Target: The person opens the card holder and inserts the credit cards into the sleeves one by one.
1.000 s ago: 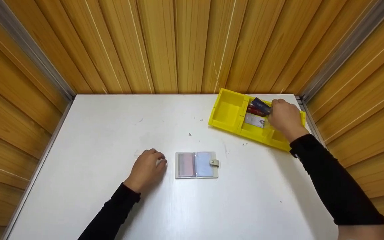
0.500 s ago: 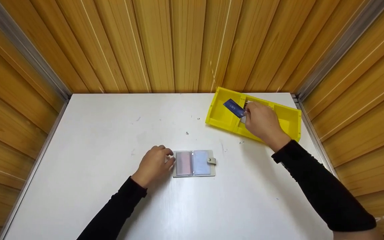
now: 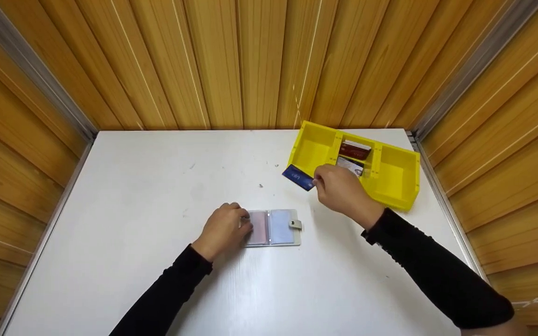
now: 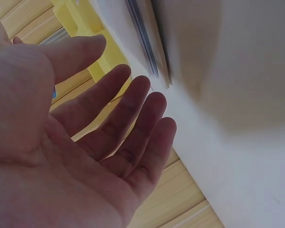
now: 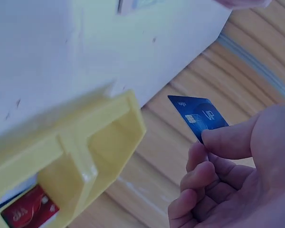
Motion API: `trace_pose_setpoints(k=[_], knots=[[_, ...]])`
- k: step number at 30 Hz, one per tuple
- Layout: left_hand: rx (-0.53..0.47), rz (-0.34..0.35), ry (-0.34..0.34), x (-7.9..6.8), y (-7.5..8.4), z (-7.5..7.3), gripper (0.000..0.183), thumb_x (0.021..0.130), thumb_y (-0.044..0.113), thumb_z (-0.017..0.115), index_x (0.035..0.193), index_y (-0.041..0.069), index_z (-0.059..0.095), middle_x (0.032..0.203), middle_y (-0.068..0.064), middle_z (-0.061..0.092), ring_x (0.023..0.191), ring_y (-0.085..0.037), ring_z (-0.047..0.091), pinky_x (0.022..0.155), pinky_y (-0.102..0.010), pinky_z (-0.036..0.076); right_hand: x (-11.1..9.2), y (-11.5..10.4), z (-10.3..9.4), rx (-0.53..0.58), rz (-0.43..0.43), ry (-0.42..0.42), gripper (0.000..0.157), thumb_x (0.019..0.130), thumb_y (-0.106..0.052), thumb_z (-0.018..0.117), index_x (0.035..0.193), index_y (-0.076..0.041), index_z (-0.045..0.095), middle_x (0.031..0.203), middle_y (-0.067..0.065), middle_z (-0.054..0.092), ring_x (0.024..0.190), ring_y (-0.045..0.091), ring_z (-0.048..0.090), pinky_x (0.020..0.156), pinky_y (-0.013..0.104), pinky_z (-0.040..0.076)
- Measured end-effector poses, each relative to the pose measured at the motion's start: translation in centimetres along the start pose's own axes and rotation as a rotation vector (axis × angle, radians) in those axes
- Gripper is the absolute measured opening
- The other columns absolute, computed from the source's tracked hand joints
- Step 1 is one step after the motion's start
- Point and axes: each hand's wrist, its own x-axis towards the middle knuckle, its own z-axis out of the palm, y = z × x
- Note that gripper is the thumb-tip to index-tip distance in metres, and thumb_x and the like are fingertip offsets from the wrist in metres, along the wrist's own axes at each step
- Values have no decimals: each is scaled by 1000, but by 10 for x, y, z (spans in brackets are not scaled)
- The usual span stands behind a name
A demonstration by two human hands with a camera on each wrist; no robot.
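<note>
Between thumb and fingers, my right hand (image 3: 343, 191) pinches a blue VIP card (image 3: 299, 178) by one end, above the front edge of the yellow tray (image 3: 392, 205). The right wrist view shows the same card (image 5: 199, 116) with its chip and lettering. On the table lies an open card holder (image 3: 282, 227) with clear sleeves, a pink left page, a pale blue right page and a snap strap. My left hand (image 3: 222, 228) is over the holder's left edge. In the left wrist view its fingers (image 4: 154, 142) are loosely extended and hold nothing, apart from the holder's edge (image 4: 145, 42).
The yellow tray has three compartments. A red card (image 3: 355, 150) and a whitish card (image 3: 350, 165) lie in its middle one. Wood-patterned walls (image 3: 194, 65) enclose the white table (image 3: 124, 200) at the back and both sides.
My right hand has lifted the blue card out of the tray's middle compartment and carried it left and nearer. My left hand has moved right, to the card holder's left edge.
</note>
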Motion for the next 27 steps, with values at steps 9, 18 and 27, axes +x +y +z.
trace_pose_setpoints(k=[9,18,27], knots=[[33,42,34,3,2,5,16,93,19,86,102,5,84,93,-7,73,88,-27,65,82,-45,56,-11,-30,21,59,-68,-109,14,106,-19,68,103,-9,77,90,4,73,80,21,61,81,40,57],[51,41,45,2,3,8,15,93,19,86,100,6,85,89,-5,71,85,-24,63,80,-43,55,-16,-40,41,94,-75,-174,13,99,-17,69,93,-11,79,82,2,72,76,19,59,72,36,48],[26,28,21,0,0,11,15,93,19,85,102,6,85,90,-5,69,85,-24,60,79,-44,52,-16,-37,53,159,-26,-207,17,98,-14,69,90,-9,82,83,2,77,75,18,62,74,37,53]])
